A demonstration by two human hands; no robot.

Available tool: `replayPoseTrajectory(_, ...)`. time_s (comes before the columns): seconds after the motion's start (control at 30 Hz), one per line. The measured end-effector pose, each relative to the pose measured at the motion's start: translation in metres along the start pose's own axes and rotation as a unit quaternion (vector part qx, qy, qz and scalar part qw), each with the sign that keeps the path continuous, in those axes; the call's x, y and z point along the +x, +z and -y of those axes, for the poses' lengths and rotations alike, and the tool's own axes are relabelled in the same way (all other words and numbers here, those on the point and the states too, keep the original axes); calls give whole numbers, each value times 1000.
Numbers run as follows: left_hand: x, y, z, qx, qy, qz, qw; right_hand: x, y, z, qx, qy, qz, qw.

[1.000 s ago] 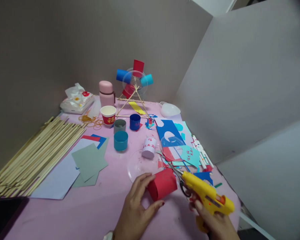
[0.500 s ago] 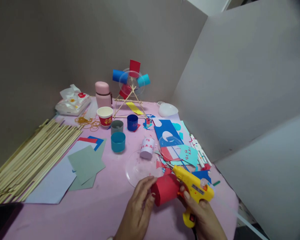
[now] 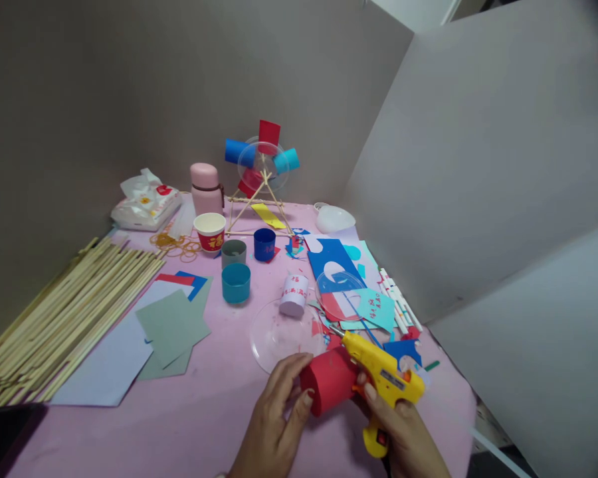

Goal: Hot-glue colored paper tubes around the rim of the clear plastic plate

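Observation:
A red paper cylinder (image 3: 331, 380) lies on its side between my hands, just above the pink table. My left hand (image 3: 282, 411) is closed on its left end, thumb below and fingers above. In my right hand (image 3: 396, 421) is a yellow hot glue gun (image 3: 381, 372), its metal nozzle pointing up and left, past the cylinder's far side. The right fingertips are close to the cylinder's right end; whether they grip it too is hidden by the glue gun. Beyond the cylinder, a white paper cylinder with red writing (image 3: 294, 295) rests on a clear plastic disc (image 3: 279, 338).
Teal (image 3: 236, 284), grey (image 3: 234, 252) and dark blue (image 3: 264, 245) paper cups stand mid-table. A stick-framed wheel (image 3: 264, 169) with coloured cylinders is at the back. Wooden sticks (image 3: 70, 312) lie left; paper scraps and markers (image 3: 399, 302) lie right. Grey panels enclose the table.
The red cylinder has tilted slightly, its left end turning a little more downward. The glue gun has shifted slightly left and down. Both hands keep their hold.

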State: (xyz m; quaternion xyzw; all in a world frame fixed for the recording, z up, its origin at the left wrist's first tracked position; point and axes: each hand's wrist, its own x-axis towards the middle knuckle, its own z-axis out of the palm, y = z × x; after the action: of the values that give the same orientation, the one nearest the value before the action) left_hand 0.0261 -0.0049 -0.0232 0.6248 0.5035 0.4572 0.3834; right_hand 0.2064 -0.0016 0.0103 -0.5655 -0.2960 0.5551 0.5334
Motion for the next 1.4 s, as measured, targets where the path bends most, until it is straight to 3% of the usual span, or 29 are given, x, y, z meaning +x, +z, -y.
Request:
replayPoseTrajectory(0.37,0,2,-1,-40,-26,-30,998,0,-1,-2,14,2,11,1000)
replayPoseTrajectory(0.67,-2,6,6,-122,-47,0,991,2,1,-1,72,10,32,997)
replayPoseTrajectory(1.4,-2,5,4,-112,-22,4,993,1,3,2,90,14,27,995)
